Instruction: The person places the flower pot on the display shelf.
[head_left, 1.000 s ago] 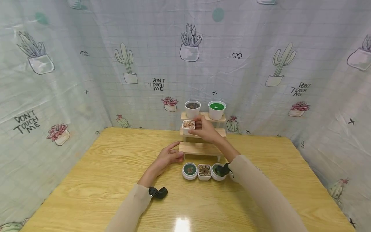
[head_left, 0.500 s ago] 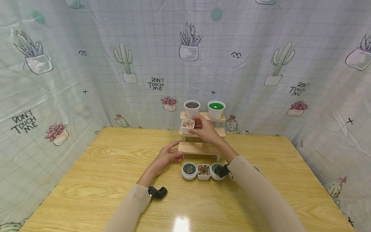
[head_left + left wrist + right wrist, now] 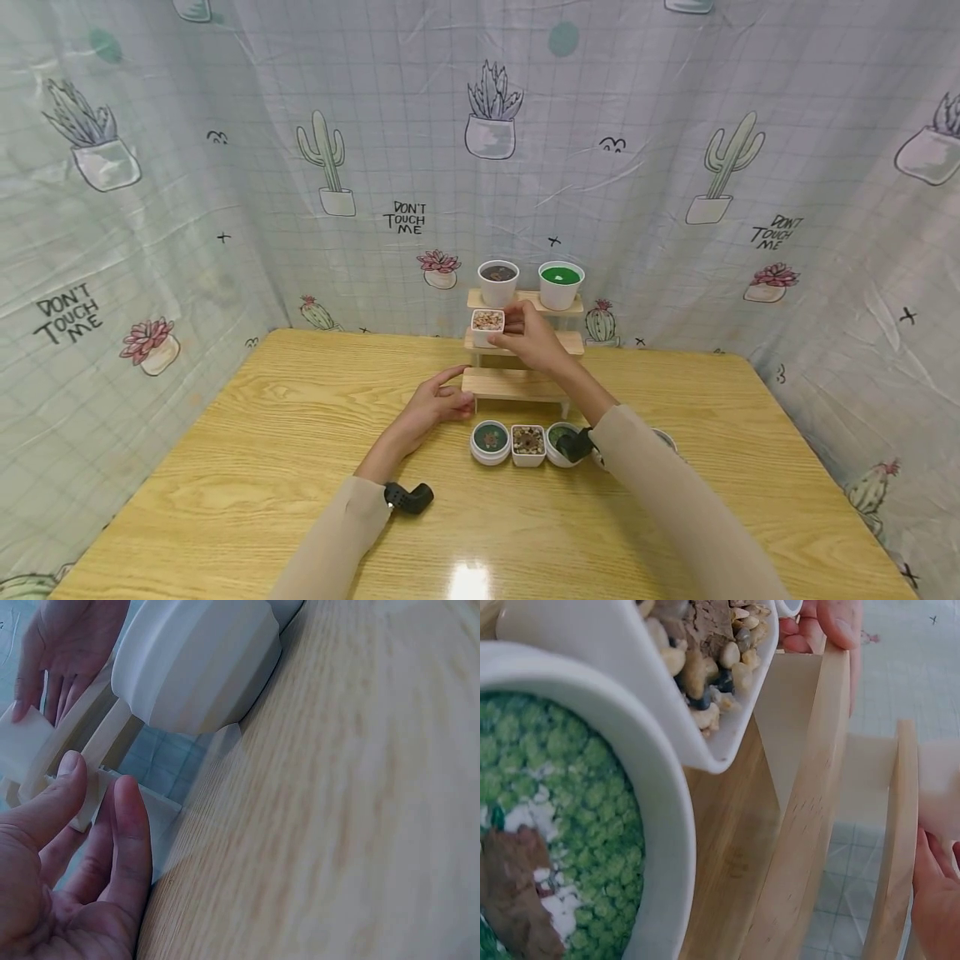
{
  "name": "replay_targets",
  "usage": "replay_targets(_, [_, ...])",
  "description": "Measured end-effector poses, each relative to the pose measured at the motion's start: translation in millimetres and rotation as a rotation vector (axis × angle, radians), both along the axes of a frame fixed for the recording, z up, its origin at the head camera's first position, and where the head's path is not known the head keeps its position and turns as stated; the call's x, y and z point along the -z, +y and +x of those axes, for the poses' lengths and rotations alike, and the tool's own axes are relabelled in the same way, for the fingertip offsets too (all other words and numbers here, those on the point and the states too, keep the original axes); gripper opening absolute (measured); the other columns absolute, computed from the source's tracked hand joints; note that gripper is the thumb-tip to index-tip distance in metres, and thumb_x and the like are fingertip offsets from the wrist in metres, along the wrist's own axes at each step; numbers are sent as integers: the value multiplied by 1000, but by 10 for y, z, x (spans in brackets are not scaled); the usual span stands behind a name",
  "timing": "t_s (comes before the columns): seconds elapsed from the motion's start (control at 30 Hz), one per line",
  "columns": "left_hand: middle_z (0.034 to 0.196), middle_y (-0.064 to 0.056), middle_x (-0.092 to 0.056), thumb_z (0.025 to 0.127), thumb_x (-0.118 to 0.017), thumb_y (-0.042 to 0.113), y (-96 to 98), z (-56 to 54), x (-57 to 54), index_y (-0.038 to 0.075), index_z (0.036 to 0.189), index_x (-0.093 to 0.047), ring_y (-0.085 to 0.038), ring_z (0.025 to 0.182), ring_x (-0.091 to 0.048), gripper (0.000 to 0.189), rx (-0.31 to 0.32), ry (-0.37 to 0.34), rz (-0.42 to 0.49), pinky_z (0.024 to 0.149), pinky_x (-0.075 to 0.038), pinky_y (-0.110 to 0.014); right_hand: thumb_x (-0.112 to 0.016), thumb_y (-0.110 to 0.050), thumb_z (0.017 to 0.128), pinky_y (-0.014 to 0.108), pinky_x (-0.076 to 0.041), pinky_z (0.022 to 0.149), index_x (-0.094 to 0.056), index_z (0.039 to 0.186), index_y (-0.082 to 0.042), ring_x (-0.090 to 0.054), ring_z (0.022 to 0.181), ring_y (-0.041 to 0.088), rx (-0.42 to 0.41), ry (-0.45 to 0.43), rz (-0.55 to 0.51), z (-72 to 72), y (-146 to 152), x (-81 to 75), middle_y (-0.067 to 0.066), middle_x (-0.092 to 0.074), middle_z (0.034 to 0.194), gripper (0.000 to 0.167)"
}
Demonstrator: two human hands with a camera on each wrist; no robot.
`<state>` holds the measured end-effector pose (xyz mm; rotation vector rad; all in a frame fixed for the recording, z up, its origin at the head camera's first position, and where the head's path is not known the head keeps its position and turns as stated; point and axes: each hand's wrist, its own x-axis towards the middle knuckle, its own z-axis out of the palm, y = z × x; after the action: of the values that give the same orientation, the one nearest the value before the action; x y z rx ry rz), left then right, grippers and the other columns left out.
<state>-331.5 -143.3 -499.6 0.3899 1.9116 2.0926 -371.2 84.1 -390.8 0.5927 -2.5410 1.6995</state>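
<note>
A three-step wooden stand (image 3: 525, 383) is at the table's far edge. My right hand (image 3: 527, 335) grips a small square white pot of pebbles (image 3: 487, 326) that rests on the left of the middle step. In the left wrist view, that square pot (image 3: 26, 742) shows under the right hand's fingertips (image 3: 37, 690). My left hand (image 3: 438, 402) pinches the left end of the bottom step (image 3: 90, 799) between thumb and index finger. Two round white pots, one dark-topped (image 3: 498, 283) and one green-topped (image 3: 561, 285), are on the top step.
In front of the stand a round pot (image 3: 491, 440), a square pebble pot (image 3: 528, 442) and another round pot (image 3: 557, 442) line up on the wooden table (image 3: 225, 467). A further pot (image 3: 666, 437) is half hidden by my right sleeve. A printed curtain (image 3: 225, 208) closes off the back and sides.
</note>
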Motion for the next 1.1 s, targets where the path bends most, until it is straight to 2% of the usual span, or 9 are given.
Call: replay_targets(1.1, [103,-13,-74,100,-68,10,-5,17,-6,9,162,-31,-16,89,-73,73,-1,6,14,85,-63,-30,-76,-11,93,46,-51,113,-40,142,1,-57,135,39,12,-30,-41,28,-27,11,26,-53,144,61])
